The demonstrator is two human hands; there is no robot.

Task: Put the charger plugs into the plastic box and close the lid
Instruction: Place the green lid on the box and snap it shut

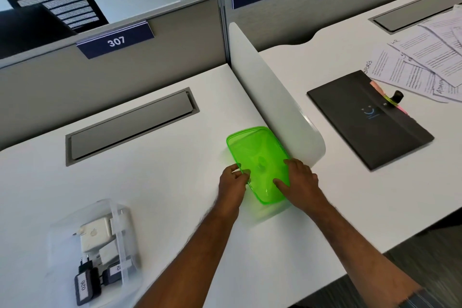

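Head view: both hands are on the green lid (257, 157), which lies on the white desk (175, 182) just beside the curved white divider (275, 107). Left hand (233, 179) pinches the lid's left edge, fingers curled over the rim. Right hand (300, 180) grips the right side, thumb lying on top of the lid, fingers on the far edge. The lid's near end looks lifted off the desk, shadow under it.

Clear plastic box (100, 245) sits at the desk's near-left, well apart from the lid, uncovered. Inside: white charger plugs (96, 235) and black charger plugs (86, 280) with white number labels.

Neighbouring desk: dark folder (362, 117), loose papers (420, 57). Partition signs read 307 and 306.
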